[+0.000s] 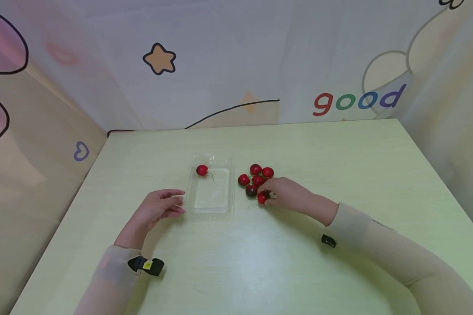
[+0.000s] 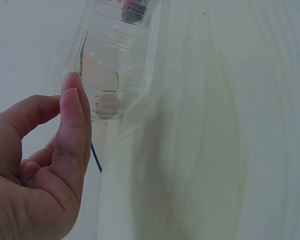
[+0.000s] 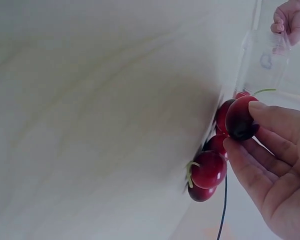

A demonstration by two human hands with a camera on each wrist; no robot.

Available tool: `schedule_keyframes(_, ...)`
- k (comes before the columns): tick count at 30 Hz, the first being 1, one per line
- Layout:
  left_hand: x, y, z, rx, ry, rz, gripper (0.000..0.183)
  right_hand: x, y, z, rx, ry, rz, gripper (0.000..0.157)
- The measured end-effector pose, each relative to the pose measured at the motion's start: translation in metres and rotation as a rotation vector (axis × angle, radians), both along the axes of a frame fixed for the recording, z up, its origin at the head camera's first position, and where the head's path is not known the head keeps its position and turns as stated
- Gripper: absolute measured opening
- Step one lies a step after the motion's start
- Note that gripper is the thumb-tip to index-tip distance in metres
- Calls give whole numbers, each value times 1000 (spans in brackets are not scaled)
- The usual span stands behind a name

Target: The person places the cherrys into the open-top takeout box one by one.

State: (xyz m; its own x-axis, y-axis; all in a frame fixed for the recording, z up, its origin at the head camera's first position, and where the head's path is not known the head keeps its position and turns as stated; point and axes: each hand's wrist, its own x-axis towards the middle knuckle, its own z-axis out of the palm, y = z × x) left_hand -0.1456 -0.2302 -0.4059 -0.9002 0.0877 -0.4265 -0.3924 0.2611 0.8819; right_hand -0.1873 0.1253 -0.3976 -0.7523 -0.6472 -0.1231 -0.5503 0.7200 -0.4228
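A clear plastic box (image 1: 210,192) lies on the table with one red cherry (image 1: 202,170) and its thin stem near the far left corner. My left hand (image 1: 157,208) is at the box's left side, fingers extended with the tips right at its edge; the left wrist view shows the fingertips overlapping the plastic wall (image 2: 102,60). Right of the box, several dark red cherries (image 1: 258,180) sit in a close group. At the near end of that group my right hand (image 1: 291,194) pinches a cherry (image 3: 241,118) between thumb and finger. Some cherries carry green stems.
The pale wood-grain table (image 1: 260,262) reaches back to a patterned cloth (image 1: 228,57) with a star and the word "good". Cloth also hangs along both sides. Dark straps (image 1: 146,265) are worn at the wrists over light sleeves.
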Motion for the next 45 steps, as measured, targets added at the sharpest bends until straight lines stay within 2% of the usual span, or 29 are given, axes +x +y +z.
schedule_keyframes(13, -2, -2, 0, -27, -2, 2, 45, -5, 1, 11, -77, 8, 7, 32)
schedule_keyframes(19, -1, -2, 1, -36, -5, 4, 45, -7, -2, 21, -114, 12, -1, 29)
schedule_keyframes(38, -3, -3, 0, -42, -7, 0, 44, -20, -17, 45, -177, -19, -45, 35)
schedule_keyframes(45, -3, -3, -1, -31, -6, -1, 46, -25, -28, 53, -151, -37, -54, 37)
